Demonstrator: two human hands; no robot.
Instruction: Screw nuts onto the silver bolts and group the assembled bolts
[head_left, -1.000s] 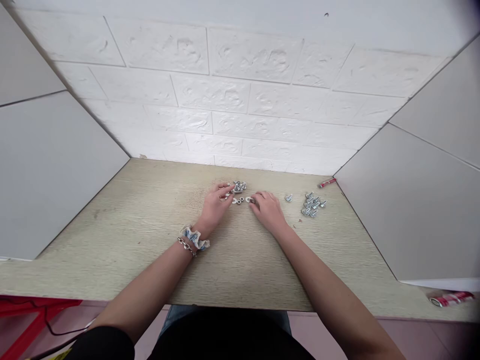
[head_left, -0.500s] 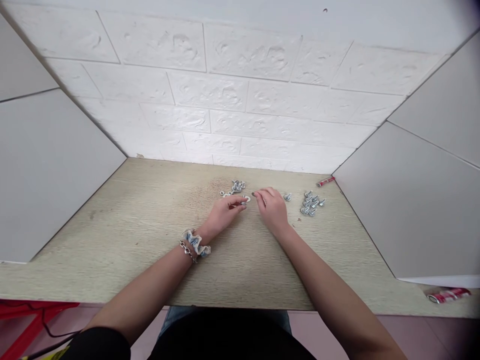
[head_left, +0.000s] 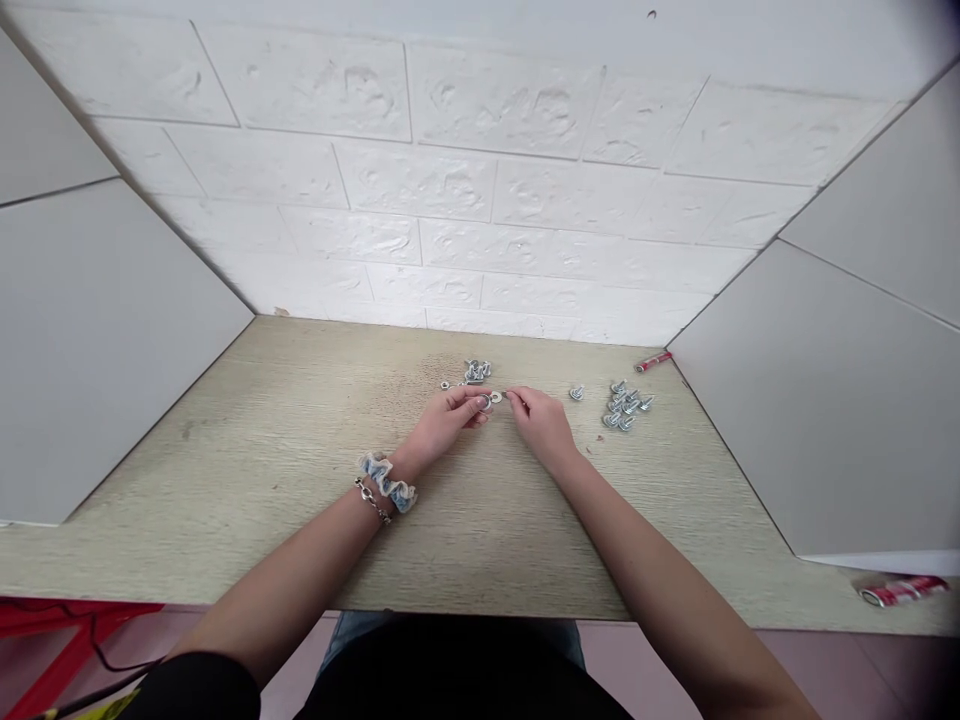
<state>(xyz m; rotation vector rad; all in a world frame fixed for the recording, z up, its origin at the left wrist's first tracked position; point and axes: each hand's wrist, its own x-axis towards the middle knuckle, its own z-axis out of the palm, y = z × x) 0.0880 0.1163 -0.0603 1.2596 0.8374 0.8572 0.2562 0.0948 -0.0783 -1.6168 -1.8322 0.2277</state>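
Your left hand (head_left: 448, 414): pinching metal part (head_left: 486, 402) | your right hand (head_left: 540, 422): can't tell its grip | washer (head_left: 496, 398): between both hands' fingertips

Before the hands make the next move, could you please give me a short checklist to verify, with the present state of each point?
1. Left hand has a grip on a ring-like metal part: ok.
2. Kind of small piece pinched by the right hand is known: cannot tell, too small.
3. Pale washer between the two hands rests on the table: cannot tell.
4. Single bolt lies apart from the right-side bolt pile: ok.
5. Nearer red cylinder is well back from the table's front edge: not ok, it lies near it.
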